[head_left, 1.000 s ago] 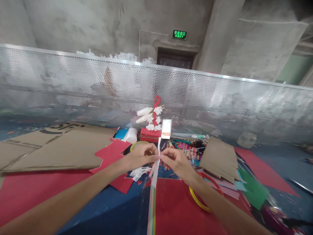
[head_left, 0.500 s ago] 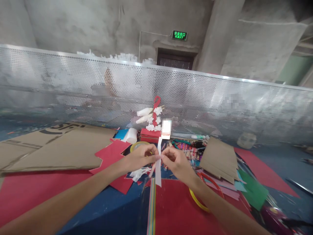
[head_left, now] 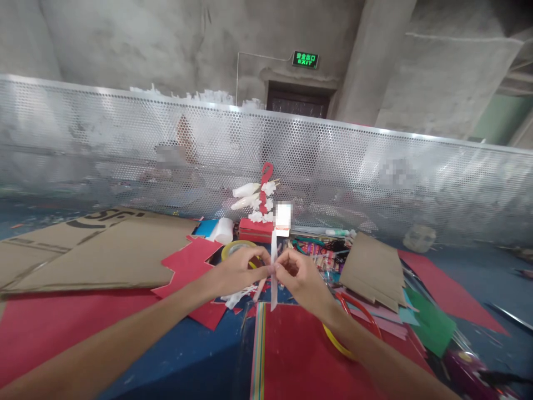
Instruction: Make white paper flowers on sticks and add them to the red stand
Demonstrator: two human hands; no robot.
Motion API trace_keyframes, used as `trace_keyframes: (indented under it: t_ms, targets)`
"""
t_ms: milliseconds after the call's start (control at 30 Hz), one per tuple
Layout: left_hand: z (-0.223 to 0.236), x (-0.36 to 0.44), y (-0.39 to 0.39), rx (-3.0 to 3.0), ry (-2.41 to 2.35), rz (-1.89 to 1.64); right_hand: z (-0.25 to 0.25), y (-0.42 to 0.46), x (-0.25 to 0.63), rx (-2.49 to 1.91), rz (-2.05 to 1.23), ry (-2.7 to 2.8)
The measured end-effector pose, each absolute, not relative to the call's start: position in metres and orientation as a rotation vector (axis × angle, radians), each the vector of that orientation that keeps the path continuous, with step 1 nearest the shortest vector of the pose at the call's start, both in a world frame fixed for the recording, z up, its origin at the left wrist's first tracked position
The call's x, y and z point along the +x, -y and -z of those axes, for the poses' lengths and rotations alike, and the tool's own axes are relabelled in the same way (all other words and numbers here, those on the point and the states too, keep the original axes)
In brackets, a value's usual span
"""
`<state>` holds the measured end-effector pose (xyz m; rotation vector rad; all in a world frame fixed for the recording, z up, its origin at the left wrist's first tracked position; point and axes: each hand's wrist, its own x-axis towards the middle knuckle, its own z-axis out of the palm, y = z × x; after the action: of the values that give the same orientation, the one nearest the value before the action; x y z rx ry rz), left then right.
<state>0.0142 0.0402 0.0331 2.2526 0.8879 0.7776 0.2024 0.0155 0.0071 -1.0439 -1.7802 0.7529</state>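
A narrow white strip [head_left: 273, 293], perhaps paper, hangs upright between my hands. My left hand [head_left: 247, 270] pinches it near its middle from one side. From the other side, the thumb and finger of my right hand [head_left: 297, 272] close on the same spot, and the fingertips of both hands meet there. Below lies a stack of coloured sheets with a red one [head_left: 308, 355] on top. Behind the hands stands a red paper loop [head_left: 266, 178] with white blossom-like pieces [head_left: 261, 216] and white buds [head_left: 245, 190].
Flattened cardboard [head_left: 112, 250] and cut red paper [head_left: 191, 258] lie at left. A yellow tape roll [head_left: 233, 248] sits behind my left hand. Cardboard pieces [head_left: 372, 272], green paper [head_left: 431, 322] and a purple tool [head_left: 468, 372] are at right. A perforated metal screen [head_left: 333, 166] bounds the table's back.
The white strip has turned and now looks narrower, its lower end slightly higher and further right. My fingertips have shifted slightly, still pinching at the same place.
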Motion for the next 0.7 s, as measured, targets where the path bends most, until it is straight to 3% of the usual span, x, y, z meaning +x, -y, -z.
trace_keyframes:
  t_ms: [700]
  targets:
    - [-0.0312,0.0151,-0.0409,2.226,-0.931,-0.815,-0.0055,-0.0176,0.2021,-1.025,-0.771,1.773]
